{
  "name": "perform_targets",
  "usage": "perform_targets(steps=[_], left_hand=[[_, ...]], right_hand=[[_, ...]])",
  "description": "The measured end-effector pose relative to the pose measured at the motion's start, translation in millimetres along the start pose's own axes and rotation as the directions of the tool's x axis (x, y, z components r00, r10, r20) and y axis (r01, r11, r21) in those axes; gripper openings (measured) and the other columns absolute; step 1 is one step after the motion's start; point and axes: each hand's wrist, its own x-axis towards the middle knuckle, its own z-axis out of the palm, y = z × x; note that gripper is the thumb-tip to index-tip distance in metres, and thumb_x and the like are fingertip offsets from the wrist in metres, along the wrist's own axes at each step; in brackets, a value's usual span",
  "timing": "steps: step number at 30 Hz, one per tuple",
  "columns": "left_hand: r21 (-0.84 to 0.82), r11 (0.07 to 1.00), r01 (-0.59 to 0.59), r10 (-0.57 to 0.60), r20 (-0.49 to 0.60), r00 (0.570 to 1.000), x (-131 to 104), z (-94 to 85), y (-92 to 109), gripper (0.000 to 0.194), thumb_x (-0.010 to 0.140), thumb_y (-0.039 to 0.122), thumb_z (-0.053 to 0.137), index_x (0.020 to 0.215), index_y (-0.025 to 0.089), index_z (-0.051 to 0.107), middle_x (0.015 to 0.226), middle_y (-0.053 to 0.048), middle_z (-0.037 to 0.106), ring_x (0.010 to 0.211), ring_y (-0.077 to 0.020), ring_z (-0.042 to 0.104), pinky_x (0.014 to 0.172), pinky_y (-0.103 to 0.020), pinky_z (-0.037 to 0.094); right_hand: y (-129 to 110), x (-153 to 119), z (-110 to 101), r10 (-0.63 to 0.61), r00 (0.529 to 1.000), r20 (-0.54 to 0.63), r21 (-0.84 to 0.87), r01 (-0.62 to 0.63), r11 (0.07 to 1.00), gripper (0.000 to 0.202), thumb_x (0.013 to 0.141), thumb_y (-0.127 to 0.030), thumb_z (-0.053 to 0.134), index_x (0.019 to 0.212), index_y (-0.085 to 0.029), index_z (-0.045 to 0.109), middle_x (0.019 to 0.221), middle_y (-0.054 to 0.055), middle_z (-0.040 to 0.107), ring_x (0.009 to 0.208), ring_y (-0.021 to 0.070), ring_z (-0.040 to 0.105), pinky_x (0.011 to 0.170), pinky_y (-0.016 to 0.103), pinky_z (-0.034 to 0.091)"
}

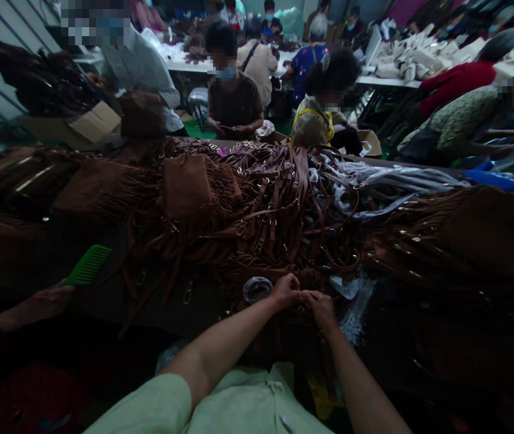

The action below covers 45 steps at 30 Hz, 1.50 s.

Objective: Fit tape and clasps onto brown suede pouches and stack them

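Observation:
My left hand (286,290) and my right hand (319,306) meet fingertip to fingertip over the near part of the dark table. Both have their fingers pinched together; whatever they hold is too small and dark to make out. Beneath and behind them lies a brown fringed bag (257,275). A roll of clear tape (257,290) sits just left of my left hand. Beyond the hands spreads a heap of brown straps (300,181) with metal clasps. Thin clear plastic strips (355,313) lie right of my right hand.
At the left, another person's hand (49,301) holds a green comb (88,265). Brown fringed bags (187,185) are piled at left and right (492,235). Grey-white wrapped straps (388,178) lie at the back right. Several people stand or bend beyond the table.

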Motion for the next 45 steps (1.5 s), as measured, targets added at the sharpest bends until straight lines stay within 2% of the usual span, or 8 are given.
perform_targets(steps=[9,17,22,27,31,37,40,45], left_hand=[[0.059,0.998,-0.039,0.040,-0.017,0.999,0.7,1.4,-12.0,0.023,0.060,0.012,0.066,0.081,0.015,0.056,0.070,0.004,0.060,0.064,-0.0090,0.053,0.058,-0.018,0.039],[0.101,0.994,-0.052,0.053,-0.007,0.999,-2.1,-2.8,-3.4,0.022,0.060,0.013,0.066,0.081,0.015,0.058,0.072,0.003,0.062,0.067,-0.0099,0.056,0.060,-0.018,0.040],[0.114,0.991,-0.065,0.066,-0.005,0.998,-1.7,-2.8,-7.5,0.022,0.060,0.014,0.066,0.081,0.015,0.058,0.072,0.003,0.063,0.067,-0.0099,0.056,0.059,-0.018,0.039],[0.165,0.982,-0.096,0.095,0.014,0.995,-2.7,-4.7,-7.9,0.021,0.062,0.017,0.068,0.081,0.015,0.060,0.074,0.003,0.063,0.068,-0.0097,0.055,0.058,-0.018,0.038],[0.217,0.971,-0.104,0.099,0.033,0.995,-4.9,-6.3,-4.9,0.018,0.061,0.015,0.067,0.078,0.015,0.060,0.071,0.004,0.061,0.066,-0.0091,0.054,0.056,-0.017,0.036],[0.322,0.941,-0.103,0.071,0.108,0.992,-3.5,-7.2,-0.2,0.017,0.061,0.017,0.070,0.075,0.016,0.061,0.069,0.004,0.062,0.064,-0.0096,0.055,0.054,-0.018,0.034],[0.400,0.909,-0.114,0.063,0.140,0.988,-0.9,-7.6,3.4,0.017,0.062,0.021,0.070,0.077,0.017,0.062,0.071,0.002,0.063,0.065,-0.0111,0.055,0.055,-0.019,0.035],[0.433,0.891,-0.138,0.075,0.158,0.985,-0.5,-8.0,4.9,0.018,0.062,0.023,0.070,0.077,0.017,0.062,0.072,0.001,0.063,0.065,-0.0119,0.055,0.054,-0.019,0.034]], right_hand=[[11.4,-2.2,3.7,0.018,0.999,0.047,0.144,-0.024,0.989,0.050,0.067,-0.056,0.066,0.094,-0.015,0.073,0.090,0.009,0.071,0.081,0.0229,0.064,0.068,0.030,0.051],[10.4,-1.4,9.0,0.194,0.981,-0.023,0.326,-0.176,0.929,0.053,0.054,-0.053,0.077,0.088,-0.012,0.072,0.079,0.008,0.070,0.065,0.0186,0.064,0.061,0.029,0.053],[8.2,-1.1,6.9,0.173,0.985,0.023,0.350,-0.170,0.921,0.051,0.054,-0.052,0.076,0.085,-0.012,0.072,0.079,0.008,0.070,0.067,0.0179,0.063,0.062,0.028,0.052],[13.4,2.0,4.1,0.093,0.994,0.051,0.262,-0.103,0.959,0.047,0.062,-0.051,0.070,0.086,-0.011,0.071,0.073,0.006,0.068,0.063,0.0156,0.059,0.059,0.026,0.048],[6.6,1.5,-2.8,-0.012,0.995,0.103,0.011,0.011,1.000,0.034,0.072,-0.045,0.060,0.084,-0.015,0.071,0.077,0.006,0.068,0.069,0.0177,0.060,0.065,0.028,0.047],[-10.3,-3.4,-8.9,-0.211,0.963,0.165,-0.337,0.256,0.906,0.027,0.081,-0.034,0.047,0.080,-0.020,0.069,0.085,0.006,0.067,0.082,0.0187,0.060,0.078,0.030,0.043],[-10.9,-5.3,-7.3,-0.223,0.963,0.153,-0.349,0.263,0.899,0.026,0.080,-0.033,0.046,0.080,-0.019,0.068,0.084,0.007,0.066,0.080,0.0186,0.059,0.077,0.030,0.042],[-3.3,-5.1,-4.6,-0.068,0.993,0.096,-0.126,0.080,0.989,0.027,0.074,-0.040,0.053,0.079,-0.018,0.068,0.079,0.006,0.068,0.076,0.0195,0.060,0.070,0.028,0.044]])
